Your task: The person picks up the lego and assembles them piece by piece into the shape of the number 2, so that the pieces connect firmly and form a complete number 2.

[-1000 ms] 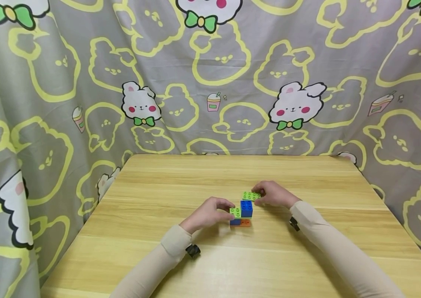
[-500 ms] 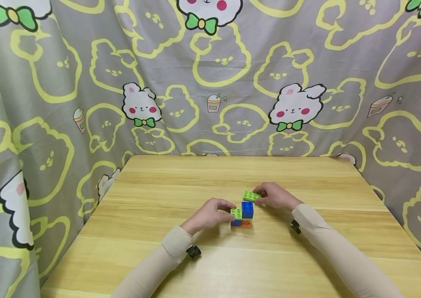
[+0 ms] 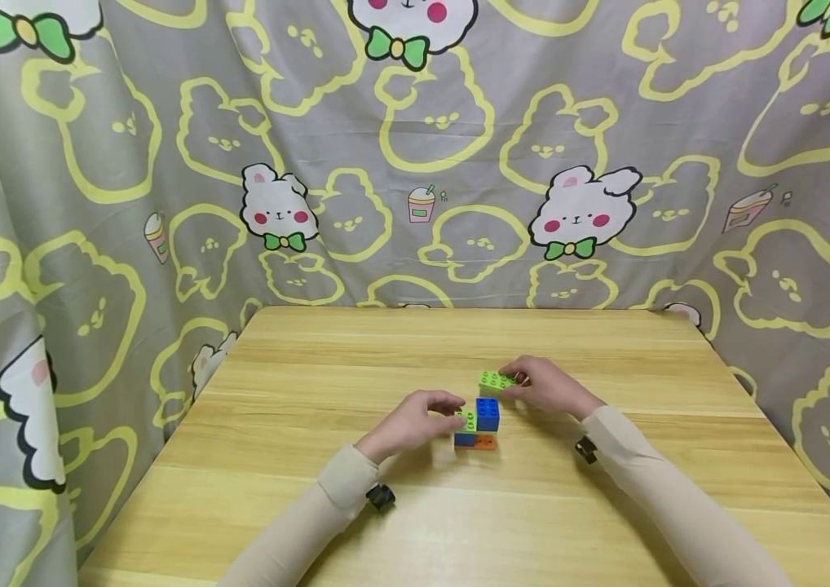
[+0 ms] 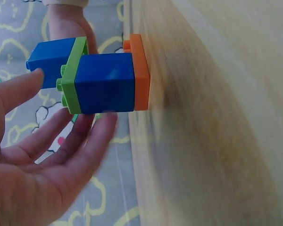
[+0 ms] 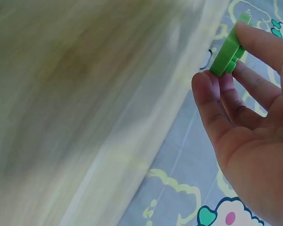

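Note:
A small stack of toy building bricks stands on the table: an orange plate at the bottom, a blue brick, a light green plate, and an upper blue brick on the plate's right half. My left hand is curved around the stack's left end, its thumb over the green plate and fingertips at the lower blue brick's side. Behind the stack, my right hand pinches a second light green plate by its right end, studs up, between thumb and fingers.
The wooden table spreads around the bricks, its back edge near a patterned grey curtain. The curtain hangs on the left and right too. A small black device sits at each wrist.
My right hand has raised the second green plate slightly from the table. My left thumb has shifted a little over the stack's green plate; the stack has stayed nearly in place.

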{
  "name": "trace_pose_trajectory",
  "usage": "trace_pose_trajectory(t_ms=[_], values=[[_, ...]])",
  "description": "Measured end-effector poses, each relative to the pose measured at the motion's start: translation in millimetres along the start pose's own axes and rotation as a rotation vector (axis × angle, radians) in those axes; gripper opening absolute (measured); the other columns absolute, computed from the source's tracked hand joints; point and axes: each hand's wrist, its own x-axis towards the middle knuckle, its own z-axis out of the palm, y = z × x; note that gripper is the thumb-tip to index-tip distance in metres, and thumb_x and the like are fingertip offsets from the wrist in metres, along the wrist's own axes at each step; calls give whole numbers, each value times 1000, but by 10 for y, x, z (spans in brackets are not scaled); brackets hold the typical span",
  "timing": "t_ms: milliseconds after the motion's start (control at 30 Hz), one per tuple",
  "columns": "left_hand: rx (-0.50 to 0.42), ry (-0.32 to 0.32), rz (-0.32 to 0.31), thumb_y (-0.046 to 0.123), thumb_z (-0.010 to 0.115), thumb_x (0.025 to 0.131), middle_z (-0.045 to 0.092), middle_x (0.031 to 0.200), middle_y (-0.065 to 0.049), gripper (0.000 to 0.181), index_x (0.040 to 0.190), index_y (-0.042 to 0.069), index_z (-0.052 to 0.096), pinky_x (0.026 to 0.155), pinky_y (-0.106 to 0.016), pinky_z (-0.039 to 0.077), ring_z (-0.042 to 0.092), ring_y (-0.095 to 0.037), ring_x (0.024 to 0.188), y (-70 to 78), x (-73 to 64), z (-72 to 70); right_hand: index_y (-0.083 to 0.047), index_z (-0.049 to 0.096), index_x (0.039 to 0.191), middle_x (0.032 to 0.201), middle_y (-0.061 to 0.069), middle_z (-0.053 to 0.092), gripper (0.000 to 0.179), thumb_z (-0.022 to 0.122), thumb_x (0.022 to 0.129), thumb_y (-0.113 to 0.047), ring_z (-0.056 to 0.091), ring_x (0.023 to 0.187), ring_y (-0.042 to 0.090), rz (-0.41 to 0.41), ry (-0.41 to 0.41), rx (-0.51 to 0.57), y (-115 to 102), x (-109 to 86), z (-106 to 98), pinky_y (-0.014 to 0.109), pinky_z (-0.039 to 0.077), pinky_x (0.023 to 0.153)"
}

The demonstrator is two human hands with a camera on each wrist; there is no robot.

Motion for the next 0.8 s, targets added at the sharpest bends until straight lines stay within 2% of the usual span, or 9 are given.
trace_pose_trajectory(t_ms=[167,467,633,800], values=[[33,41,25,38,64,102,70,116,3,43,131,7,67,100,-41,52,64,-17,113,25,-2,-23,-3,71,125,105,4,70,34,74,95,-20,63,92,17,-29,36,6,-46,-38,-44,36,54,79],[73,140,40,29,65,102,71,121,-2,37,128,3,67,108,-53,45,60,-25,122,59,7,-30,-3,68,130,107,5,67,38,73,96,-20,62,95,18,-56,66,18,-223,-128,-123,37,56,83],[128,182,78,33,64,102,70,127,-5,40,130,4,67,110,-53,42,59,-27,126,51,14,-29,-6,67,132,112,4,66,39,73,97,-22,62,97,18,-71,82,19,-284,-167,-147,36,56,83],[127,222,104,35,64,102,69,129,-6,41,130,6,67,113,-54,40,59,-27,129,89,-3,-34,-8,67,133,113,2,65,39,72,98,-24,62,98,17,-90,95,12,-372,-214,-181,35,55,83]])
